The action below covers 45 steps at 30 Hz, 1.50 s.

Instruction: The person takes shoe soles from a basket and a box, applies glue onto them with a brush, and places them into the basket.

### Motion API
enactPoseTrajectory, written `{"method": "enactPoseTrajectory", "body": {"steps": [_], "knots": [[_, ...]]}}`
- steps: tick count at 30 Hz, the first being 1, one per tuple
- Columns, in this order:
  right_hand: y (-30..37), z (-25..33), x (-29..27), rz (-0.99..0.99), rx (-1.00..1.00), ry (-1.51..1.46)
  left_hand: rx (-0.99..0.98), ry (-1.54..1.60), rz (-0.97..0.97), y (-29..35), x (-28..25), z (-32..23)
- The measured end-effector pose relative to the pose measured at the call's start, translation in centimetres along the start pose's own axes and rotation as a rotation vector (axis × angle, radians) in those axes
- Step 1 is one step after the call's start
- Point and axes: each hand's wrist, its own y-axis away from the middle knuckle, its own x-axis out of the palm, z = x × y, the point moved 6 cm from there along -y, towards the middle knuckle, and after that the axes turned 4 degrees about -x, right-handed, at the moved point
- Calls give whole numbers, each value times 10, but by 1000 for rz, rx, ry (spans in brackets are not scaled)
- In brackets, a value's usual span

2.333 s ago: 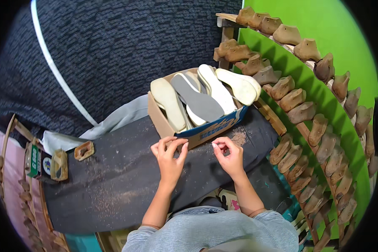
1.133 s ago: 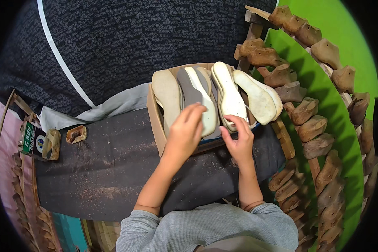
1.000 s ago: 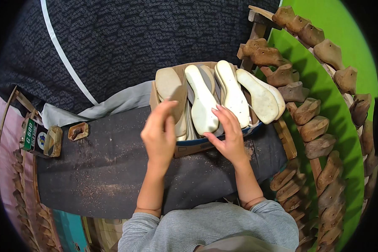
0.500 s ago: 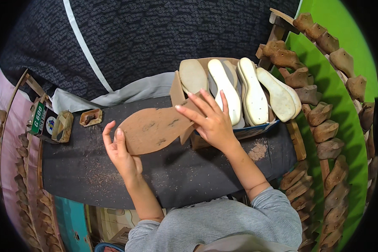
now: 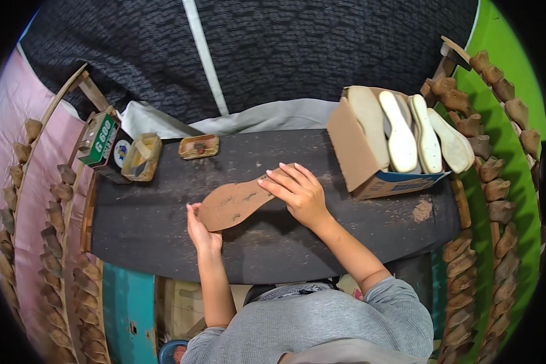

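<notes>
Grip: left hand (image 5: 205, 233), right hand (image 5: 304, 199); brown sole (image 5: 232, 204) between

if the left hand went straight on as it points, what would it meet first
Beyond the brown sole the left hand holds, likely the small tray, though height is unclear.

A shoemaking workshop: brown foot-shaped wooden lasts (image 5: 500, 212), boxed flat cream soles (image 5: 400, 136) and a black, crumb-strewn, cloth-covered counter (image 5: 158, 227) indicate this.
</notes>
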Motion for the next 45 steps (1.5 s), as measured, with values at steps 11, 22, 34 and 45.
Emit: {"method": "enactPoseTrajectory", "body": {"steps": [11,22,34,45], "knots": [[-1,73,72,6,273,35,-328,143,248,11,-30,8],[10,106,105,132,93,-243,-95,297,319,13,-7,-17],[-11,139,139,335,-2,-160,-273,219,406,-23,-29,-39],[-39,159,183,315,211,-26,-333,244,530,-70,-14,-66]]}}
